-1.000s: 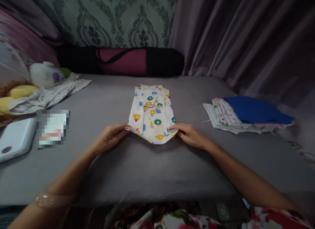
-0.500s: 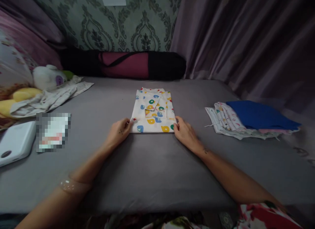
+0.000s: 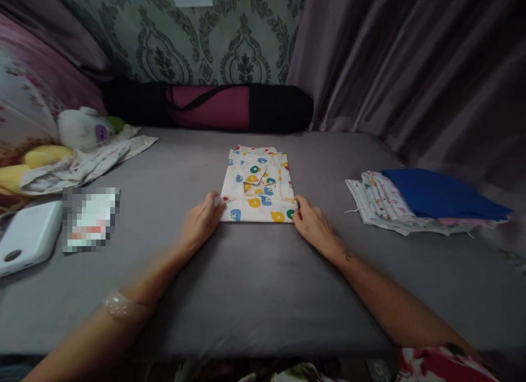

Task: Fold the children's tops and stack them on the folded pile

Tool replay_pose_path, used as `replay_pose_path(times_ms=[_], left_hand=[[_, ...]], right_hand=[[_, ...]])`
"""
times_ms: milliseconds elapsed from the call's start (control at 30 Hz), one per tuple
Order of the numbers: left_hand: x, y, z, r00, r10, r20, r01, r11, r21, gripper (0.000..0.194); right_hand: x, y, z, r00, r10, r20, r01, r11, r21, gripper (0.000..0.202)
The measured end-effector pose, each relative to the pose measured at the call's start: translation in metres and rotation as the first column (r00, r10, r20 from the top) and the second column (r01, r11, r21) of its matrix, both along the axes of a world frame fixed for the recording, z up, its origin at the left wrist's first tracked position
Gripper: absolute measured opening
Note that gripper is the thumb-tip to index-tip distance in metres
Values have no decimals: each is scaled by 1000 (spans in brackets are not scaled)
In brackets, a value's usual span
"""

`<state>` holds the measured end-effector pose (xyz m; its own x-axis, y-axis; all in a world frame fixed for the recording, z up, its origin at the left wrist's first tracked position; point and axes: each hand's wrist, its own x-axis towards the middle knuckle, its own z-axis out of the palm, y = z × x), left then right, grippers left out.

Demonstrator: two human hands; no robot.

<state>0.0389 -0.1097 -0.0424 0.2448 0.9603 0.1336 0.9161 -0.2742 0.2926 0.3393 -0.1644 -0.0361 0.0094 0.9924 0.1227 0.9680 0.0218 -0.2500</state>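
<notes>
A white shirt (image 3: 258,174) with yellow, blue, green and red prints lies partly folded on the grey sheet, its sleeves turned in over the middle and its lower edge folded up. My left hand (image 3: 204,216) pinches the left end of that lower fold between thumb and fingers. At the opposite end, my right hand (image 3: 313,222) grips the right corner of the same fold. Both hands rest low, close to the sheet.
To the right lies a stack of folded clothes (image 3: 394,198) topped by a blue cloth (image 3: 444,193). On the left are a white device (image 3: 30,234), a blurred packet (image 3: 90,220), plush toys (image 3: 82,127) and a crumpled cloth (image 3: 94,160). A long black-and-maroon bag (image 3: 209,108) lines the wall.
Both hands stay at the fold's two ends, and the left hand's fingers have shifted slightly on the cloth. The whole view has moved a little; the shirt's shape looks nearly the same.
</notes>
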Motion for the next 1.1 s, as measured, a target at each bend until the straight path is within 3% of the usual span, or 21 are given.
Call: replay_pose_path(times_ms=[100,167,267,333,433,567,800,933,1100], left_hand=[[2,-3,7,999,-48,0,47,991,122,41],[11,-8,15,988,-150,-38,154,976,154,42],[34,-16,20,922,-374,-100,382,920,83,49],[49,-20,17,882,-452,-133,459,888,24,57],[60,-22,5,876,-455,-162,453,890,-47,64],[57,-19,-6,891,-435,-132,423,900,-108,62],[53,-18,0,895,-437,-89,425,896,-128,60],[44,-18,4,952,-280,-127,280,960,-23,62],[32,-11,-11,958,-254,-131,244,966,-90,67]], right_hand=[[-3,-2,6,997,63,44,-66,995,81,42],[-8,-2,8,975,209,78,-217,968,127,44],[-17,-1,8,881,467,70,-472,876,98,49],[-21,-1,7,838,544,50,-546,837,33,53],[-23,-1,5,833,552,30,-549,833,-69,55],[-21,-1,4,831,556,14,-549,824,-139,57],[-19,0,7,828,561,14,-552,818,-164,59],[-12,0,5,860,507,47,-502,860,-92,60],[-1,0,-6,898,438,37,-434,897,-78,65]])
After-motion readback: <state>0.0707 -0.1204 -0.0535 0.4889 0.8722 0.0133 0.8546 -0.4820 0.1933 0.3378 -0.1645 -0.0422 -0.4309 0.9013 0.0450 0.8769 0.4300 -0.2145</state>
